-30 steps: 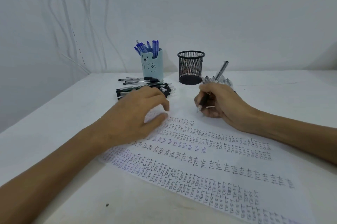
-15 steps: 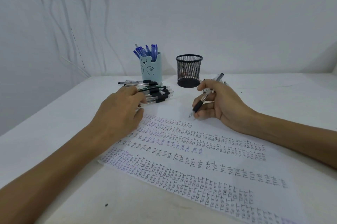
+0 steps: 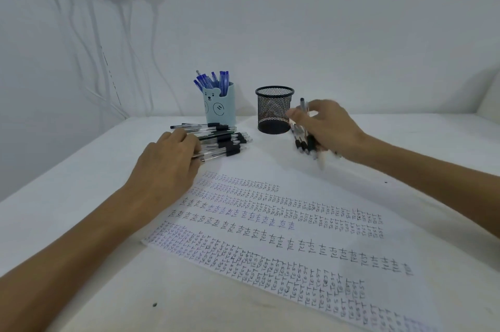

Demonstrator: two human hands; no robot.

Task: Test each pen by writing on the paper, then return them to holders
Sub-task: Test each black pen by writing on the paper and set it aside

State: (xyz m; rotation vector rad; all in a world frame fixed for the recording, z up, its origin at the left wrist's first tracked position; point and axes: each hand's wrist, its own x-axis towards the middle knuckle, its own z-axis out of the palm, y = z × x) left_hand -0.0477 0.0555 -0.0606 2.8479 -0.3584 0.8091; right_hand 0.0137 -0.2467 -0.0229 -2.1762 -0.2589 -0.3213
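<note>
Since half a second ago the right hand (image 3: 328,126) has left the paper (image 3: 311,226) and gone up toward the black mesh holder (image 3: 274,111). The pen (image 3: 303,107), which was at a writing angle, now stands nearly upright just beside the holder's wall. The thumb and fingers pinch this pen near its middle, though the picture is blurred there. The left hand (image 3: 167,161) has moved forward onto the left pile of pens (image 3: 224,142). Its fingertips lie on the barrels, but whether they already grip one pen or only touch it, I cannot tell.

Below the right hand lies a second pile of pens (image 3: 304,143), beside the mesh holder. The bear holder (image 3: 219,107) already carries blue pens (image 3: 212,80).

I judge that such a pen is light and stiff, with a smooth clear barrel that rolls easily and may slip. The black rubber part near the tip gives the better hold. To drop the pen into the mesh holder, a pinch at the middle or upper barrel seems enough — little force is needed. Pens in a pile will probably roll when one is pulled out.
</note>
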